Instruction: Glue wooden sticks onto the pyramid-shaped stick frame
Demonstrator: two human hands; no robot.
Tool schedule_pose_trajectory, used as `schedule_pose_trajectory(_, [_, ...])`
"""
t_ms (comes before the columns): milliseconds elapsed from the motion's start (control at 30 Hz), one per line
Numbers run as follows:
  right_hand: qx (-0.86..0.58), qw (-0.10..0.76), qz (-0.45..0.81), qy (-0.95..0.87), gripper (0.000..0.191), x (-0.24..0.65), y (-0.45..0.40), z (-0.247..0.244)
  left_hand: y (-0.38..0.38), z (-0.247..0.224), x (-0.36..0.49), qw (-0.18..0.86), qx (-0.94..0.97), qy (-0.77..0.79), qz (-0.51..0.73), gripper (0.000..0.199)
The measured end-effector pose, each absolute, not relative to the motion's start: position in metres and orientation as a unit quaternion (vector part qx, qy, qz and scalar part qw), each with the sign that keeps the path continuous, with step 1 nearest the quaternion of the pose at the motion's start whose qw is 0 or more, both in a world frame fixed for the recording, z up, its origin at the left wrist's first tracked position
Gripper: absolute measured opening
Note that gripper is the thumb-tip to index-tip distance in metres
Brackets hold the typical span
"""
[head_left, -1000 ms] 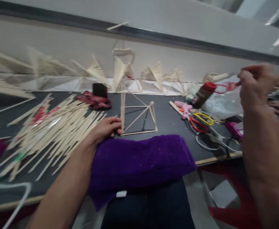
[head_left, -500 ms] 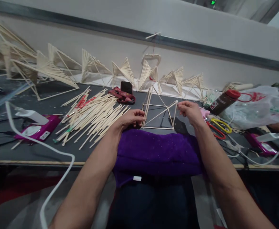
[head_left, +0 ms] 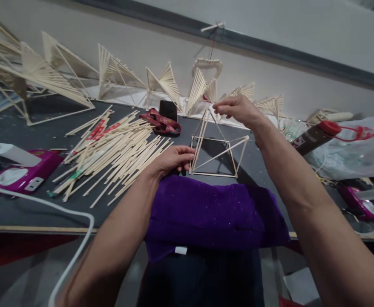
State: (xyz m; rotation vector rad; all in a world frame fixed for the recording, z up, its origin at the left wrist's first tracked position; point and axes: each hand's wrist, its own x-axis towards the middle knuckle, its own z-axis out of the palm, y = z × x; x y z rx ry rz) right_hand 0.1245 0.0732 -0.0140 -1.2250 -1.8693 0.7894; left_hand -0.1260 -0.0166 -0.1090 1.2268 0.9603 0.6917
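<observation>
A small open frame of thin wooden sticks [head_left: 213, 174] stands on the dark table in front of me. It has a square base, one raised peak at the back left and another raised corner at the right. My left hand [head_left: 176, 160] is closed with its fingertips on the frame's near left corner. At the tall peak, my right hand [head_left: 236, 110] reaches across from the right, its fingers pinched together at the tip. A purple cloth [head_left: 215, 213] lies over my lap and the table edge, just below the frame.
Loose wooden sticks [head_left: 119, 157] are heaped at left, beside a magenta glue-gun base [head_left: 21, 172] with a white cable. Behind lie a phone [head_left: 168, 110] and red lanyard [head_left: 159, 121]. Finished stick models [head_left: 166, 83] line the wall. A bottle [head_left: 317, 136] and plastic bag [head_left: 362, 149] are right.
My right hand has moved from the frame's right raised corner up and left to its tall peak. My left hand stays at the near left corner. The camera view has shifted and tilted slightly.
</observation>
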Motion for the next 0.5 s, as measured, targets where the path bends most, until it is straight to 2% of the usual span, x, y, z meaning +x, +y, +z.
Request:
schedule_pose_trajectory(267, [-0.410, 0.385, 0.407, -0.719, 0.030, 0.111, 0.084, -0.021, -0.013, -0.109, -0.125, 0.681, 0.524, 0.423, 0.286, 0.016])
schedule_pose_trajectory(500, [-0.394, 0.390, 0.431, -0.712, 0.025, 0.106, 0.087, -0.025, -0.012, -0.107, -0.126, 0.687, 0.518, 0.425, 0.281, 0.015])
